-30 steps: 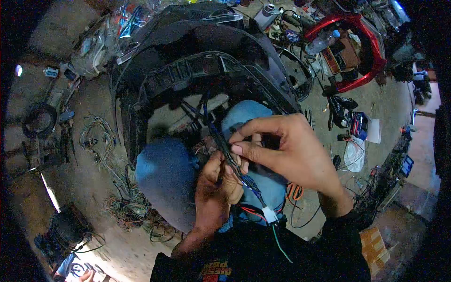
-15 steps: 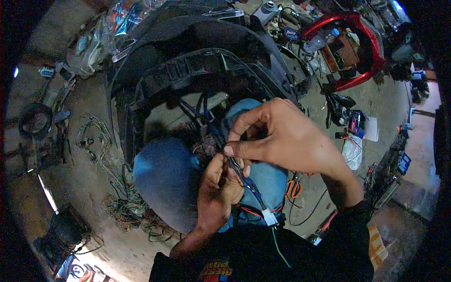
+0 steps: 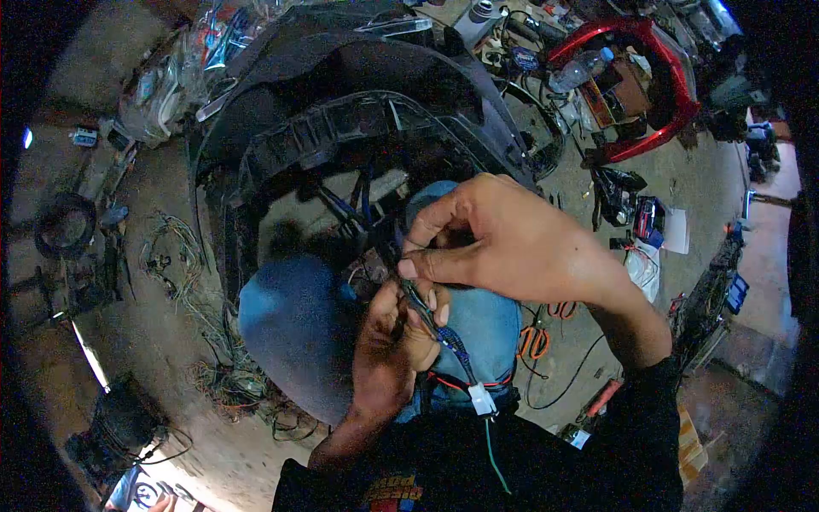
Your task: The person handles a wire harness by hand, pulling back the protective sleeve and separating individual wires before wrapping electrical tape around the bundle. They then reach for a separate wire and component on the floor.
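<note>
Person sits on the floor (image 3: 162, 183) in blue jeans (image 3: 290, 333). A wire harness (image 3: 445, 339) runs from inside the black scooter body shell (image 3: 341, 128) down over the lap. Left hand (image 3: 388, 354) is closed around the harness mid-run. Right hand (image 3: 503, 243) sits just above it, thumb and forefinger pinched on the same bundle, other fingers curled. Below the left hand the harness looks bound in dark blue and ends at a white connector (image 3: 482, 398) with a green wire (image 3: 495, 456) trailing over the black shirt (image 3: 554, 465). Judged roughly midway: lower stretch looks bundled, the run toward the shell looks unfinished. Orange-handled pliers (image 3: 533, 341) lie by the knee, a loose wire tangle (image 3: 230, 380) lies left, and a red panel (image 3: 674, 94) lies far right.
</note>
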`<state>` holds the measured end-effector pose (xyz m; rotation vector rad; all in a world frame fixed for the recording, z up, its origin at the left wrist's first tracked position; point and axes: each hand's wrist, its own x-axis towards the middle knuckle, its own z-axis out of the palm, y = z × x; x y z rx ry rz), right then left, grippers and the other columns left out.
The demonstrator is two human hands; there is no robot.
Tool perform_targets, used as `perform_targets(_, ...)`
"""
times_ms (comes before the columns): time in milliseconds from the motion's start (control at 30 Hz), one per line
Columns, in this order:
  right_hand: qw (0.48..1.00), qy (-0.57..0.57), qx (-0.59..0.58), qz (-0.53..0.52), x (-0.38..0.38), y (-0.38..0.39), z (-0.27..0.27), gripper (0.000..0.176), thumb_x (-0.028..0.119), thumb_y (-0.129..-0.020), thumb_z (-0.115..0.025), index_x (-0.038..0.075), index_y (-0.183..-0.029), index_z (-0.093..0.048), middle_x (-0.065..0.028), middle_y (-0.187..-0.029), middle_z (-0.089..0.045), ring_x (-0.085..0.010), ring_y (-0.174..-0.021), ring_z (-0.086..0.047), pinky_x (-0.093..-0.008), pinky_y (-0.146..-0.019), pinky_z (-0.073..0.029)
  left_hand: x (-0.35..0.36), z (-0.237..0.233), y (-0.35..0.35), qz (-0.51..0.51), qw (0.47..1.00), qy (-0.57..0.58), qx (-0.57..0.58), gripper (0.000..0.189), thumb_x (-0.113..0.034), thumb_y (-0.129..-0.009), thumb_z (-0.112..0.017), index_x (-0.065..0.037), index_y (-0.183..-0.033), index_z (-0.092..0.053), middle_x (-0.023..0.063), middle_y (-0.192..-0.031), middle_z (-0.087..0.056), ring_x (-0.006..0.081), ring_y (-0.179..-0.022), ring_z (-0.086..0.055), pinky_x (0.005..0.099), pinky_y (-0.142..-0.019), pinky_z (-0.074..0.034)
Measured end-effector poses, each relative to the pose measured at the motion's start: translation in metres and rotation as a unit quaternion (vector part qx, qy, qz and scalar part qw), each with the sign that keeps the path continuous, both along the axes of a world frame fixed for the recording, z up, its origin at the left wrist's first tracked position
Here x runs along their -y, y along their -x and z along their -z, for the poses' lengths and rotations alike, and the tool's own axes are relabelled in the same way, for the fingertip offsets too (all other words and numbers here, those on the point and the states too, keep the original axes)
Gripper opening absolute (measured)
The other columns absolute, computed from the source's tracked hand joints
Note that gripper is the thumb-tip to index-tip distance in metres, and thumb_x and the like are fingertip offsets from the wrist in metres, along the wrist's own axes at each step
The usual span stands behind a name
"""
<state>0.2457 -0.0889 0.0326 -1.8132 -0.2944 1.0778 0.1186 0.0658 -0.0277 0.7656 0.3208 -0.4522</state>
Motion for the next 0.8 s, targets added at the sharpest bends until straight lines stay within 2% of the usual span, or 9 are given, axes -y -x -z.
perform_targets(100, 0.998, -0.049, 0.027, 0.041, 0.004, 0.009, 0.014, 0.022, 0.02, -0.088, -0.067, 0.0, -0.083, -0.074, -0.0112, -0.074, -0.074, -0.0212, -0.068, -0.072, -0.0329, -0.069, -0.054, 0.0, 0.004, 0.002, 0.002, 1.0, -0.013, -0.002, 0.015, -0.024, -0.101, -0.053, -0.011, -0.109, -0.05, 0.0024, -0.097, -0.052, 0.0039, -0.063, -0.039, 0.0197, -0.053, -0.029)
perform_targets(300, 0.981, -0.099, 0.034, 0.163, 0.006, 0.031, 0.005, 0.019, 0.02, -0.09, -0.069, 0.001, -0.09, -0.07, -0.0093, -0.068, -0.068, -0.0212, -0.064, -0.066, -0.0305, -0.063, -0.049, 0.005, -0.002, 0.002, -0.028, 0.998, -0.046, -0.04, 0.021, -0.03, -0.102, -0.054, -0.011, -0.11, -0.051, -0.0005, -0.092, -0.053, 0.0047, -0.065, -0.04, 0.0204, -0.055, -0.03)
perform_targets(400, 0.968, 0.003, 0.222, 0.116, 0.012, 0.05, -0.01, 0.019, 0.018, -0.089, -0.074, 0.001, -0.095, -0.068, -0.0041, -0.079, -0.062, -0.0111, -0.076, -0.06, -0.0279, -0.066, -0.047, 0.005, 0.005, 0.003, -0.027, 0.999, -0.029, -0.026, 0.027, -0.036, -0.1, -0.057, -0.012, -0.108, -0.051, -0.0027, -0.088, -0.054, 0.0038, -0.062, -0.038, 0.0204, -0.052, -0.028)
perform_targets(500, 0.964, -0.005, 0.243, 0.106, 0.012, 0.074, -0.018, 0.026, 0.022, -0.089, -0.074, 0.003, -0.102, -0.062, -0.0095, -0.086, -0.06, -0.0214, -0.072, -0.061, -0.0354, -0.065, -0.05, 0.005, -0.002, -0.001, -0.031, 0.998, -0.042, 0.021, 0.031, -0.04, -0.099, -0.06, -0.012, -0.107, -0.051, -0.0033, -0.086, -0.055, 0.0027, -0.059, -0.038, 0.0205, -0.05, -0.028)
perform_targets(533, 0.966, 0.006, 0.237, 0.104, 0.012, 0.081, -0.019, 0.033, 0.023, -0.088, -0.076, 0.004, -0.109, -0.06, -0.0097, -0.091, -0.06, -0.0214, -0.076, -0.062, -0.0362, -0.068, -0.051, 0.004, -0.001, -0.001, -0.025, 0.998, -0.058, 0.023, 0.031, -0.04, -0.098, -0.061, -0.012, -0.108, -0.051, -0.003, -0.086, -0.056, 0.0028, -0.059, -0.04, 0.0204, -0.05, -0.029)
perform_targets(600, 0.962, 0.012, 0.217, 0.164, 0.005, 0.098, -0.017, 0.033, 0.021, -0.086, -0.077, 0.004, -0.11, -0.06, -0.0094, -0.089, -0.06, -0.0211, -0.076, -0.061, -0.035, -0.068, -0.051, 0.002, 0.007, 0.001, -0.005, 0.996, -0.091, 0.008, 0.032, -0.04, -0.098, -0.061, -0.011, -0.108, -0.051, -0.0021, -0.088, -0.057, 0.0038, -0.062, -0.045, 0.0201, -0.052, -0.032)
perform_targets(667, 0.952, -0.006, 0.221, 0.212, -0.001, 0.108, -0.01, 0.034, 0.015, -0.084, -0.079, 0.004, -0.111, -0.061, -0.0092, -0.088, -0.059, -0.0203, -0.075, -0.061, -0.0324, -0.066, -0.051, 0.001, 0.015, 0.003, -0.003, 0.998, -0.062, -0.027, 0.032, -0.037, -0.095, -0.063, -0.011, -0.109, -0.05, -0.0004, -0.09, -0.058, 0.0061, -0.067, -0.051, 0.02, -0.056, -0.037)
perform_targets(733, 0.943, -0.018, 0.235, 0.236, -0.006, 0.115, -0.006, 0.035, 0.014, -0.083, -0.079, 0.004, -0.112, -0.061, -0.009, -0.087, -0.059, -0.0191, -0.073, -0.061, -0.031, -0.064, -0.051, 0.0, 0.018, 0.004, -0.023, 0.997, 0.029, -0.064, 0.032, -0.032, -0.091, -0.066, -0.01, -0.108, -0.049, 0.0016, -0.092, -0.058, 0.0092, -0.072, -0.056, 0.0203, -0.061, -0.042)
perform_targets(800, 0.931, -0.023, 0.272, 0.244, -0.012, 0.12, -0.004, 0.035, 0.01, -0.081, -0.08, 0.003, -0.111, -0.064, -0.0085, -0.085, -0.06, -0.0166, -0.071, -0.061, -0.0286, -0.061, -0.05, -0.003, 0.014, 0.001, 0.008, 0.998, 0.058, -0.014, 0.034, -0.026, -0.086, -0.068, -0.009, -0.108, -0.049, 0.0031, -0.093, -0.058, 0.0116, -0.077, -0.058, 0.0216, -0.065, -0.045)
